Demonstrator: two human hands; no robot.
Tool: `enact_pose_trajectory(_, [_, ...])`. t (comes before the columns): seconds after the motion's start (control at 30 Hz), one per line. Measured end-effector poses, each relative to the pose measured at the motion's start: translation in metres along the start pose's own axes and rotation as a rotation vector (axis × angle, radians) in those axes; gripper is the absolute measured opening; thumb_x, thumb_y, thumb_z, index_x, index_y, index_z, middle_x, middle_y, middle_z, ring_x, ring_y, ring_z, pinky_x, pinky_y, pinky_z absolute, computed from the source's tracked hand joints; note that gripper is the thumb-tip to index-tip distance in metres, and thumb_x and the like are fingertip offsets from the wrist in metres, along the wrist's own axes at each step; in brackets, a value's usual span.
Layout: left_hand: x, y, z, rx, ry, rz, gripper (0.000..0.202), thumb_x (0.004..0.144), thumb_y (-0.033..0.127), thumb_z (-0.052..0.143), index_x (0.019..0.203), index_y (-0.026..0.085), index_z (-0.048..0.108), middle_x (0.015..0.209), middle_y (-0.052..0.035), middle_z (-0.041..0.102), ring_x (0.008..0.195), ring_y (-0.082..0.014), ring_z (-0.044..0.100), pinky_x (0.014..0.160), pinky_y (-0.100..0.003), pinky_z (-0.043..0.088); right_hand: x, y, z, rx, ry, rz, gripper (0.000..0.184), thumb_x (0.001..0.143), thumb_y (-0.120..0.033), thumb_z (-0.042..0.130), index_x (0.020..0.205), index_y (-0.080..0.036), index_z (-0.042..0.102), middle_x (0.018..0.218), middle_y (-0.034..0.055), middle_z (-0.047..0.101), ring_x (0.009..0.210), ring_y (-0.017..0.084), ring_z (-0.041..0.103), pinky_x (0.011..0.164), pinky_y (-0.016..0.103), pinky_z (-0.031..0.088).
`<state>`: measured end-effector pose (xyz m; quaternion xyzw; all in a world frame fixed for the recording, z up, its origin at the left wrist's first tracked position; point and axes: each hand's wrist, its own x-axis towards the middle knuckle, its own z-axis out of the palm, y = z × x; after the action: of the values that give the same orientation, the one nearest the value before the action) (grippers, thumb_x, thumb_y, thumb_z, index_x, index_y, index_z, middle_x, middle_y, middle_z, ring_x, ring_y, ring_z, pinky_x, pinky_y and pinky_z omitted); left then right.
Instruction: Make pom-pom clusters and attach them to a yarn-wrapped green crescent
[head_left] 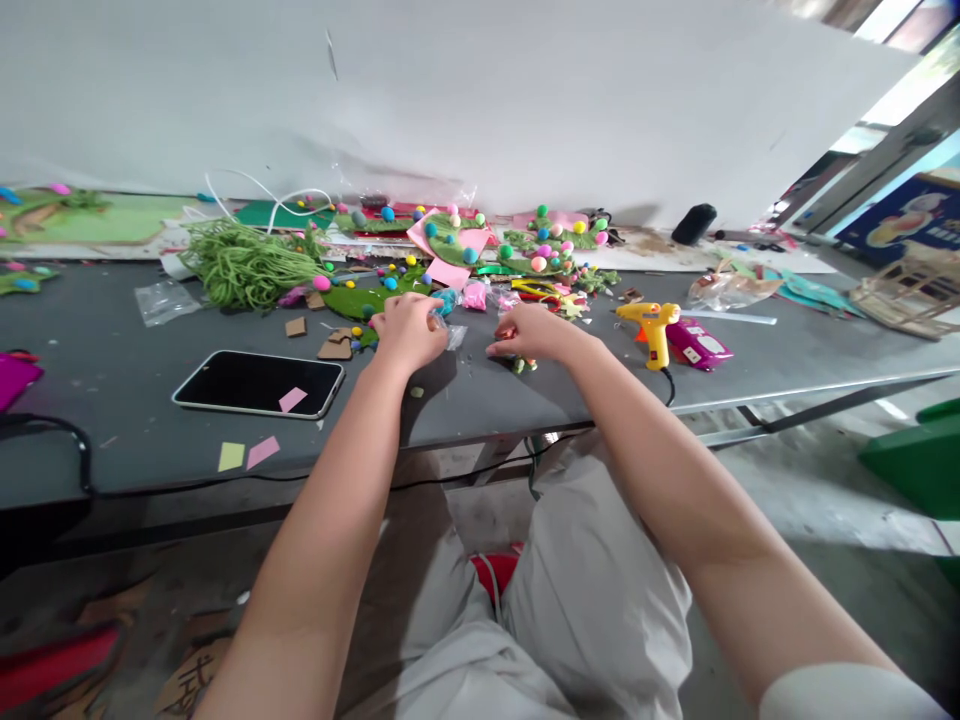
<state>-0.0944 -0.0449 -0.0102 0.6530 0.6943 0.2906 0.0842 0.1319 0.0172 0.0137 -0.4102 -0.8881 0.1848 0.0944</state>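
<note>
My left hand is over the middle of the grey table, its fingers closed on a small clear plastic bag. Something blue shows just beyond the fingertips. To the right, my right hand rests low at the tabletop with its fingers curled together; what they pinch is hidden. A small green and white piece sticks out below that hand. Beyond both hands lie a pink bundle and yellow-handled pliers. A green felt piece with pompoms lies behind my left hand.
A phone lies at left, with paper scraps near the front edge. Green stringy strands are heaped behind it. At right stand a yellow glue gun with a cord and a purple packet. Pompom-covered felt lines the wall.
</note>
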Motion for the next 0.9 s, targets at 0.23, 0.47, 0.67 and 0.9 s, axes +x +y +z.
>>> enact_pose_trajectory(0.23, [-0.004,0.001,-0.003,0.009,-0.033,-0.021,0.053,0.078,0.027,0.062,0.130,0.029,0.069,0.142,-0.0111,0.063,0.134,-0.0431,0.048,0.109,-0.061,0.037,0.005,-0.003,0.006,0.030,0.113,0.010,0.012,0.079,-0.013,0.067,0.077,-0.017,0.078,0.073,0.0073,0.073,0.070,0.023,0.067,0.077,0.037,0.054])
enact_pose_trajectory(0.47, [-0.007,0.012,-0.009,-0.404,0.107,0.099,0.042,0.076,0.021,0.060,0.116,0.022,0.073,0.127,-0.0092,0.072,0.117,-0.0312,0.064,0.103,-0.046,0.050,-0.002,-0.020,0.000,0.612,0.229,0.007,0.008,0.093,-0.027,0.062,0.094,-0.019,0.066,0.071,-0.0001,0.067,0.062,0.015,0.064,0.063,0.028,0.054])
enact_pose_trajectory(0.67, [-0.010,0.020,-0.003,-0.956,-0.078,0.130,0.045,0.077,0.049,0.083,0.108,0.016,0.080,0.101,-0.0100,0.081,0.089,-0.0259,0.074,0.081,-0.038,0.059,-0.008,-0.042,0.004,0.945,0.330,-0.046,0.039,0.079,-0.055,0.082,0.085,-0.020,0.066,0.076,0.0026,0.072,0.064,0.015,0.065,0.066,0.031,0.059])
enact_pose_trajectory(0.9, [-0.006,0.011,0.000,-1.058,-0.074,0.054,0.058,0.070,0.061,0.088,0.108,0.018,0.083,0.095,-0.0092,0.081,0.083,-0.0236,0.074,0.081,-0.037,0.059,-0.010,-0.044,0.010,1.028,0.273,-0.108,0.044,0.082,-0.052,0.078,0.109,-0.017,0.078,0.087,0.0028,0.076,0.077,0.016,0.070,0.077,0.030,0.061])
